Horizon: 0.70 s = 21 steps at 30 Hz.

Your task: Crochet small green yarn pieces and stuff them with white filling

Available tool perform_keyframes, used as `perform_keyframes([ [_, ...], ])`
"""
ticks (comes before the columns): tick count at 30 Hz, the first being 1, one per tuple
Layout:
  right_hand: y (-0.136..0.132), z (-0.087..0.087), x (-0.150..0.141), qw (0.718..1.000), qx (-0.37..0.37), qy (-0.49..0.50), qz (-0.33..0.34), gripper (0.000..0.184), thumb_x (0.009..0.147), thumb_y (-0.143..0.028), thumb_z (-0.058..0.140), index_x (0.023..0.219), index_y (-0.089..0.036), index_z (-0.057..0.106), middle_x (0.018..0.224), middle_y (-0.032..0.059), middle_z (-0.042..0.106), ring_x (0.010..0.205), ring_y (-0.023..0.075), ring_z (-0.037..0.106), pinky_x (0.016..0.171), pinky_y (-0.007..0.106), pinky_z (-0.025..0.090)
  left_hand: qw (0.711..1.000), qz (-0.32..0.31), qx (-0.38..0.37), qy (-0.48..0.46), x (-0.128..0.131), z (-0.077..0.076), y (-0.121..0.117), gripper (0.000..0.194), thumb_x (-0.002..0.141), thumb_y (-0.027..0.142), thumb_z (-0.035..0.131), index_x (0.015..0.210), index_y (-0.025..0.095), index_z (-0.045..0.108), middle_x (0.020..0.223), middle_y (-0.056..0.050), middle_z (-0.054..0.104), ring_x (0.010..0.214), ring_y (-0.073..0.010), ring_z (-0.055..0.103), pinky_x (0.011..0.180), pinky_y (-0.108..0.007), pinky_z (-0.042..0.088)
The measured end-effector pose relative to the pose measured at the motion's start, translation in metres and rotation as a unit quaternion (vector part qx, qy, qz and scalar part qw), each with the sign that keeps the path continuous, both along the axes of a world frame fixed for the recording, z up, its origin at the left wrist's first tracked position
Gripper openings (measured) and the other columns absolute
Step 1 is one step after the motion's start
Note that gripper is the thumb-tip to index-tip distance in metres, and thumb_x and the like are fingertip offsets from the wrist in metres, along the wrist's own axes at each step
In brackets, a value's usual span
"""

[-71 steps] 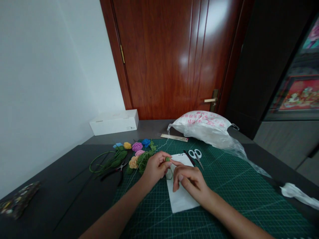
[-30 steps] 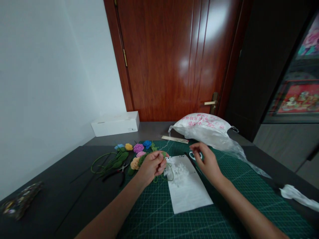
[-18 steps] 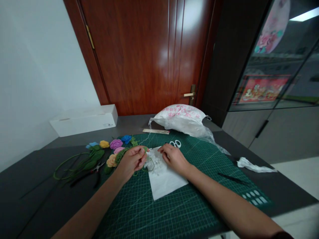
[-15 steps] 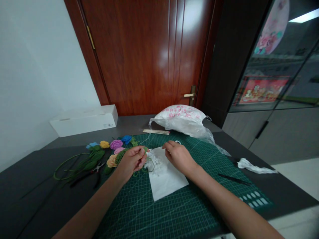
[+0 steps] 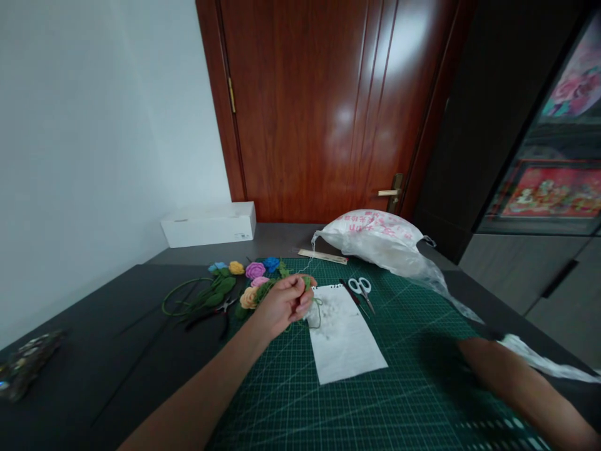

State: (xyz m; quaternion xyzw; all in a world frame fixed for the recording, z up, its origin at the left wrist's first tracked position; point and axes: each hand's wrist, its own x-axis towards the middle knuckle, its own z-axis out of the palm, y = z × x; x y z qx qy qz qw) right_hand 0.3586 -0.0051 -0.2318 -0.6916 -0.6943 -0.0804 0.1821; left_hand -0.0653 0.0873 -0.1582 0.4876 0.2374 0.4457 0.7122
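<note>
Left hand (image 5: 284, 305) is clamped on a looped green cord (image 5: 319, 315), fingers curled tight, the loop hanging over the edge of a white paper sheet (image 5: 342, 341) at 3 o'clock. Crocheted roses (image 5: 249, 298) sit just beside at 10 o'clock, scissors (image 5: 360, 289) at 2 o'clock, on a green cutting mat (image 5: 282, 401). Right hand (image 5: 444, 366), far off at 4 o'clock, is too dark and blurred to tell whether it is open or closed.

Left of the left hand (image 5: 284, 307), crocheted yarn roses (image 5: 248, 298) look matt and rough; to its right lie matt white paper (image 5: 345, 338) and a smooth plastic cutting mat (image 5: 399, 388); far beyond, a glossy varnished wooden door (image 5: 319, 113)
</note>
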Motion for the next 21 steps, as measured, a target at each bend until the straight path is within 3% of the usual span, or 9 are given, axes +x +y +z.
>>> perform_keyframes([
  [2, 0.008, 0.004, -0.008, 0.995, -0.073, -0.019, 0.064, 0.034, 0.062, 0.002, 0.059, 0.081, -0.023, 0.073, 0.083, 0.0147, 0.081, 0.074, 0.0319, 0.080, 0.066, 0.038, 0.059, 1.000, -0.010, -0.002, -0.007, 0.001, 0.001, -0.003, 0.035, 0.081, 0.042, 0.081, 0.093, 0.013, 0.064, 0.059, 0.005, 0.045, 0.044, -0.0066, 0.036, 0.035, -0.016, 0.021],
  [4, 0.017, 0.017, -0.030, 0.996, -0.070, -0.027, 0.053, 0.028, 0.071, -0.006, 0.059, 0.094, -0.018, 0.071, 0.079, 0.0174, 0.079, 0.070, 0.0350, 0.078, 0.063, 0.042, 0.056, 1.000, -0.018, -0.002, -0.009, 0.001, 0.001, -0.004, 0.035, 0.081, 0.042, 0.081, 0.092, 0.013, 0.064, 0.059, 0.005, 0.045, 0.044, -0.0067, 0.036, 0.035, -0.016, 0.021],
  [7, 0.029, 0.048, -0.082, 0.985, -0.024, 0.123, 0.116, 0.012, 0.083, -0.023, 0.061, 0.095, -0.019, 0.063, 0.074, 0.0110, 0.075, 0.059, 0.0270, 0.071, 0.055, 0.034, 0.049, 1.000, -0.022, -0.003, -0.006, -0.001, -0.001, -0.003, 0.034, 0.081, 0.042, 0.080, 0.088, 0.014, 0.062, 0.058, 0.005, 0.044, 0.044, -0.0067, 0.035, 0.035, -0.016, 0.020],
  [8, 0.033, 0.059, -0.101, 0.961, -0.048, 0.210, 0.173, 0.007, 0.088, -0.027, 0.060, 0.091, -0.022, 0.060, 0.070, 0.0063, 0.073, 0.053, 0.0221, 0.068, 0.052, 0.031, 0.047, 1.000, -0.020, -0.003, -0.004, -0.002, -0.002, -0.002, 0.033, 0.082, 0.041, 0.079, 0.087, 0.014, 0.062, 0.059, 0.005, 0.044, 0.044, -0.0066, 0.035, 0.035, -0.016, 0.019],
  [10, 0.045, 0.076, -0.136, 0.876, -0.095, 0.389, 0.268, 0.010, 0.092, -0.033, 0.059, 0.090, -0.024, 0.056, 0.074, 0.0033, 0.076, 0.046, 0.0165, 0.064, 0.045, 0.027, 0.043, 1.000, -0.014, -0.004, 0.003, -0.006, -0.005, 0.002, 0.031, 0.083, 0.040, 0.078, 0.086, 0.014, 0.061, 0.059, 0.005, 0.044, 0.044, -0.0065, 0.035, 0.036, -0.016, 0.019],
  [12, 0.062, 0.085, -0.165, 0.789, -0.089, 0.528, 0.302, 0.021, 0.087, -0.040, 0.067, 0.088, -0.024, 0.054, 0.077, 0.0029, 0.077, 0.044, 0.0154, 0.063, 0.036, 0.023, 0.033, 1.000, -0.012, -0.007, 0.016, -0.011, -0.007, 0.007, 0.031, 0.084, 0.040, 0.077, 0.085, 0.014, 0.060, 0.059, 0.005, 0.044, 0.044, -0.0064, 0.036, 0.036, -0.016, 0.019],
  [13, 0.071, 0.086, -0.175, 0.759, -0.076, 0.573, 0.300, 0.027, 0.083, -0.044, 0.072, 0.085, -0.023, 0.055, 0.075, 0.0024, 0.076, 0.043, 0.0148, 0.062, 0.036, 0.022, 0.032, 1.000, -0.014, -0.008, 0.025, -0.014, -0.009, 0.009, 0.031, 0.084, 0.041, 0.077, 0.085, 0.014, 0.061, 0.059, 0.005, 0.045, 0.043, -0.0065, 0.036, 0.035, -0.016, 0.018],
  [14, 0.080, 0.085, -0.184, 0.749, -0.065, 0.588, 0.297, 0.033, 0.081, -0.050, 0.073, 0.083, -0.023, 0.055, 0.072, 0.0012, 0.075, 0.042, 0.0135, 0.060, 0.036, 0.022, 0.033, 0.999, -0.017, -0.010, 0.037, -0.016, -0.009, 0.011, 0.032, 0.083, 0.041, 0.077, 0.085, 0.014, 0.061, 0.059, 0.004, 0.046, 0.043, -0.0065, 0.036, 0.035, -0.016, 0.018],
  [21, 0.108, 0.041, -0.190, 0.734, -0.028, 0.627, 0.261, 0.044, 0.073, -0.057, 0.083, 0.077, -0.022, 0.057, 0.056, -0.0017, 0.067, 0.044, 0.0122, 0.053, 0.047, 0.026, 0.041, 0.994, -0.014, -0.014, 0.103, -0.018, -0.019, 0.021, 0.040, 0.078, 0.048, 0.082, 0.086, 0.013, 0.065, 0.059, 0.004, 0.052, 0.041, -0.0058, 0.039, 0.034, -0.017, 0.019],
])
